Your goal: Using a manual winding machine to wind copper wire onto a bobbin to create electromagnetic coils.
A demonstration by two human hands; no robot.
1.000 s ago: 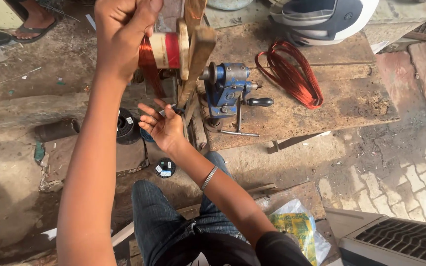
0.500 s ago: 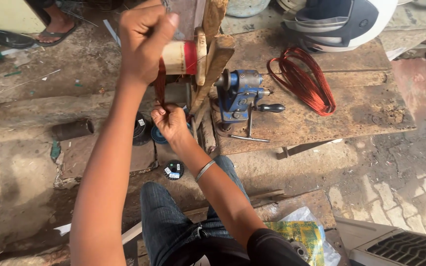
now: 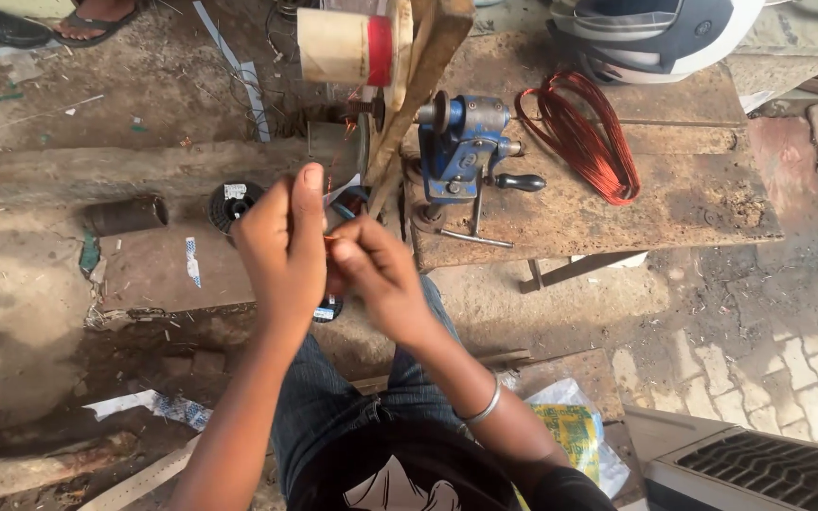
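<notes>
My left hand (image 3: 281,248) and my right hand (image 3: 382,274) are close together in front of me, both pinching a thin copper wire (image 3: 335,180). The wire runs up toward a cream spool with a red band (image 3: 347,46), which sits on a wooden winding frame (image 3: 423,85). Beside the frame a blue hand-crank winder (image 3: 461,142) with a black handle is fixed to the worn wooden bench (image 3: 617,213). A silver bangle is on my right wrist.
A coil of red-orange wire (image 3: 584,137) lies on the bench, with a helmet (image 3: 655,33) behind it. On the dirt ground are a dark cylinder (image 3: 125,215), a black round part (image 3: 231,203), and a yellow-green plastic bag (image 3: 570,431). A person's sandalled foot (image 3: 97,19) is top left.
My left hand has dropped from the spool to meet my right hand in front of me. The spool stands uncovered now. The view has tilted down slightly.
</notes>
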